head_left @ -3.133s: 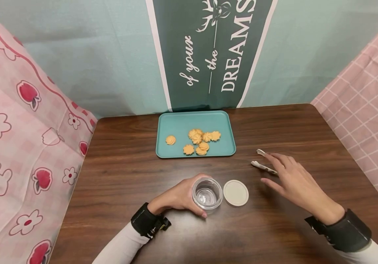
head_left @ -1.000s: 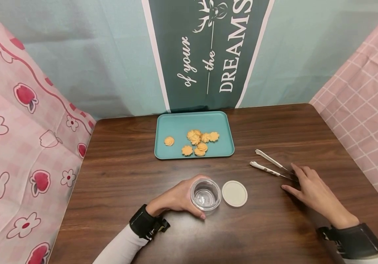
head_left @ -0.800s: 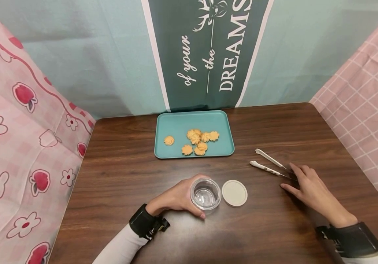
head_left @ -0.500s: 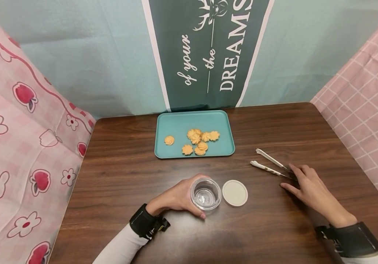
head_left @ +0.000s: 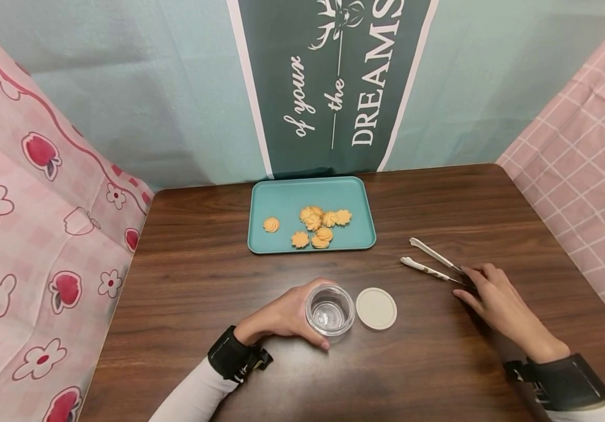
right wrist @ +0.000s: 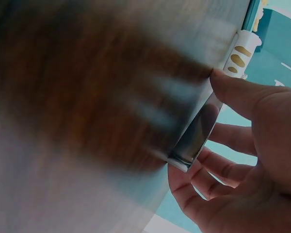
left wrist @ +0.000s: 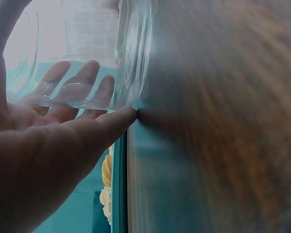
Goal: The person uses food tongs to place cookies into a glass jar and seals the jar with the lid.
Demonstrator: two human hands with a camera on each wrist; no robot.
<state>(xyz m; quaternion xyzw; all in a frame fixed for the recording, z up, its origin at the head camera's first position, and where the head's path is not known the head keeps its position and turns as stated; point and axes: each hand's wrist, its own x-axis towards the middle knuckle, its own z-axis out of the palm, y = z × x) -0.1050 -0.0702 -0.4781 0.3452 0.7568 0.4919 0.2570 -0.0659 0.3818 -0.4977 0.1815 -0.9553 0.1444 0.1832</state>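
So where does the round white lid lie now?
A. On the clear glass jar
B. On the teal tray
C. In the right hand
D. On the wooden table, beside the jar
D: the round white lid lies flat on the wooden table, just right of the clear glass jar.

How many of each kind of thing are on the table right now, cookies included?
Cookies: 7, all on the tray
Teal tray: 1
Glass jar: 1, held by the left hand
Lid: 1, flat beside the jar
Tongs: 1, right hand at their joined end
Total: 11
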